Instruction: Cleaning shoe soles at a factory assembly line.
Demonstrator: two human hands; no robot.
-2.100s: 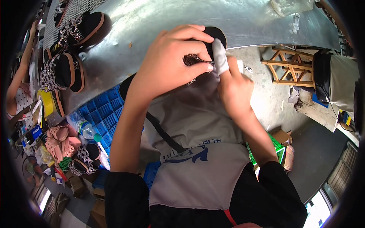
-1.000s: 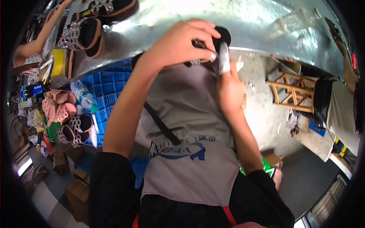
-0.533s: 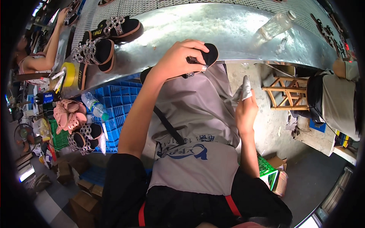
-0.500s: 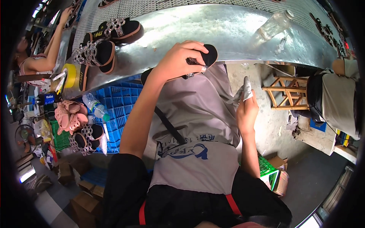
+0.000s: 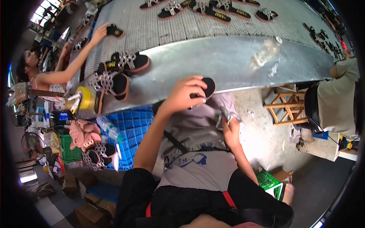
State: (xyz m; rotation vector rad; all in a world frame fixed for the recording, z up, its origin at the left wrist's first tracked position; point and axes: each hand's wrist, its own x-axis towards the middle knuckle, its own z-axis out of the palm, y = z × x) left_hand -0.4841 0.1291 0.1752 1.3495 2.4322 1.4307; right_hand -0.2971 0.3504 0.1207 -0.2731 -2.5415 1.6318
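My left hand (image 5: 185, 95) is closed around a black sandal (image 5: 208, 86) just off the front edge of the metal ledge (image 5: 178, 57). Its rounded end sticks out past my fingers, and the rest is mostly covered by the hand. Below and to the right, my right hand (image 5: 231, 133) grips a grey cloth (image 5: 226, 115) in front of my grey apron (image 5: 186, 163), a little apart from the sandal. On the ledge to the left rest black sandals (image 5: 121, 85) with silvery chain-like straps.
Beyond the ledge a mesh conveyor (image 5: 152, 28) carries several sandals. A clear bottle (image 5: 266, 52) lies at the right, a yellow tape roll (image 5: 86, 98) at the left. Below are a blue crate (image 5: 133, 125) and a wooden stool (image 5: 285, 108). One co-worker's hand (image 5: 99, 33) reaches a conveyor sandal.
The view has shifted upward, showing more of the conveyor. My right hand has brought the cloth leftward, closer to the sandal. My left hand keeps its hold.
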